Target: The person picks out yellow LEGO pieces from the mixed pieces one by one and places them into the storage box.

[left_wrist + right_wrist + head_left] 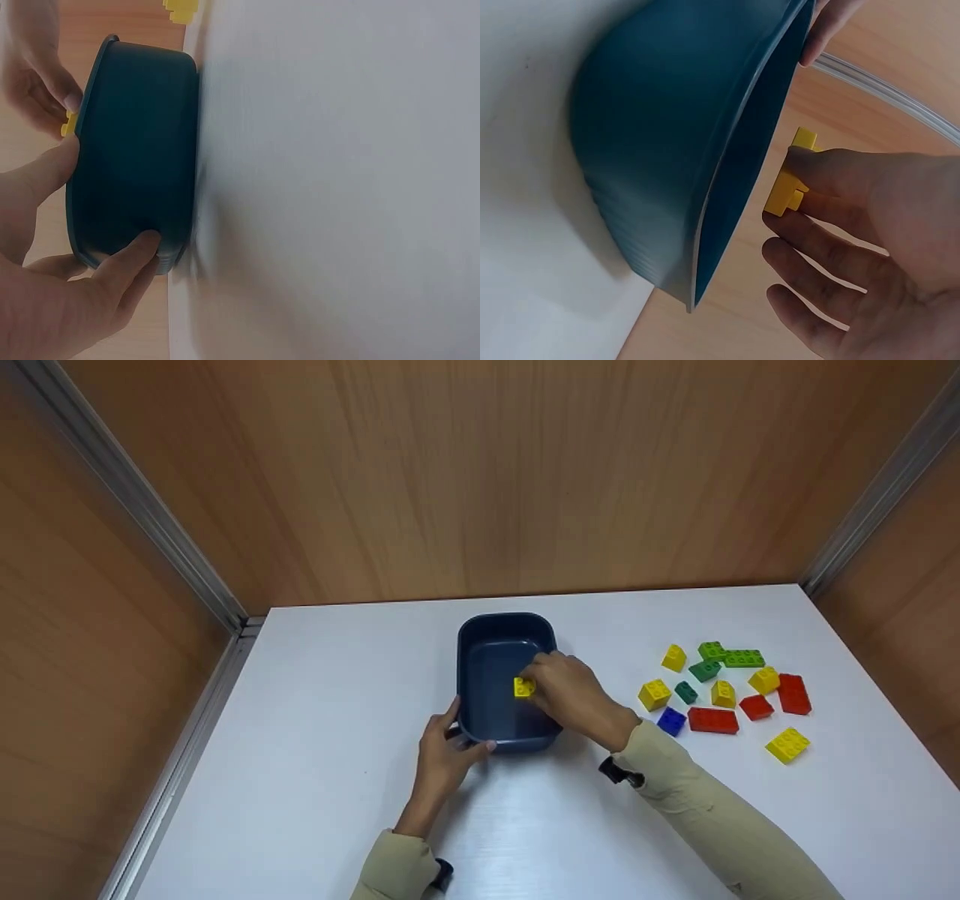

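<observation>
A dark blue rectangular container [480,682] stands on the white table. My left hand [441,757] grips its near left corner, thumb at the front rim and fingers along the side; the left wrist view shows fingers [124,266] against the outer wall. Over the container's opening, my right hand [574,694] pinches a yellow toy brick [523,688] between thumb and fingers. In the right wrist view that yellow brick [789,180] is just outside the rim line, apart from the wall, with the other fingers spread. The inside of the container shows no other brick from above.
To the right lie loose toy bricks: several yellow ones [655,694], several green ones [744,658], red ones [713,721] and a blue one [671,721]. Wooden panels [525,472] with metal edge strips [150,502] stand around the white table [300,780].
</observation>
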The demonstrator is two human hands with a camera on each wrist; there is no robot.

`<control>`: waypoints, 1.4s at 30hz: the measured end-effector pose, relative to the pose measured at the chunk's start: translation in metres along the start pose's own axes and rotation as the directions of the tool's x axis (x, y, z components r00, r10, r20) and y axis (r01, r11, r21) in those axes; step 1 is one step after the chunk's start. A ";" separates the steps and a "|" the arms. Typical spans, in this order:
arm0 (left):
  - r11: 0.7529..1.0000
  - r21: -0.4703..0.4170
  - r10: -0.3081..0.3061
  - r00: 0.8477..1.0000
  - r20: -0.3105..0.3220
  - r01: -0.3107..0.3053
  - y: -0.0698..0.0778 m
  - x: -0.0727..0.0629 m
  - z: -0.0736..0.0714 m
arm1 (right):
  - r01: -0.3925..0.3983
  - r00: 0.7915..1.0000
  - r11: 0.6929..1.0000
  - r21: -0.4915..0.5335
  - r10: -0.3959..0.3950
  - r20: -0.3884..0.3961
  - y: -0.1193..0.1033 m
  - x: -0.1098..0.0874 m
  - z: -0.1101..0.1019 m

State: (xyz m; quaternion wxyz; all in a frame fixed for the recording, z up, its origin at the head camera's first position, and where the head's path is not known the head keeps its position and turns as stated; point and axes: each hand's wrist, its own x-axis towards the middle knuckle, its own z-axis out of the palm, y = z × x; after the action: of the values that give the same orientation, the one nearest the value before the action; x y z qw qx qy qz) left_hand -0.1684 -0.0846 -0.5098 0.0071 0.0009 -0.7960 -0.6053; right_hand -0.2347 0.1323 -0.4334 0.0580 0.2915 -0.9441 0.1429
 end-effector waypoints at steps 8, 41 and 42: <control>1.000 -0.003 -0.019 1.000 -0.008 0.019 0.001 0.001 0.000 | 0.010 0.999 1.000 0.010 -0.010 0.036 -0.007 0.012 -0.003; 0.999 0.017 -0.047 0.998 -0.035 0.047 0.002 -0.001 0.001 | 0.000 0.966 0.998 0.064 -0.016 0.256 -0.021 0.047 0.005; 0.999 0.018 -0.046 0.998 -0.035 0.047 0.003 -0.001 0.001 | -0.005 0.965 0.998 0.065 -0.013 0.264 -0.021 0.048 0.005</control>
State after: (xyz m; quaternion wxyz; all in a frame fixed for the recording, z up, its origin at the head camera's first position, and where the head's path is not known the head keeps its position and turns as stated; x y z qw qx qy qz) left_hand -0.1678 -0.0829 -0.5076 0.0066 0.0300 -0.8013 -0.5975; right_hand -0.2627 0.0889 -0.4243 -0.0774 0.3116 -0.9376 0.1333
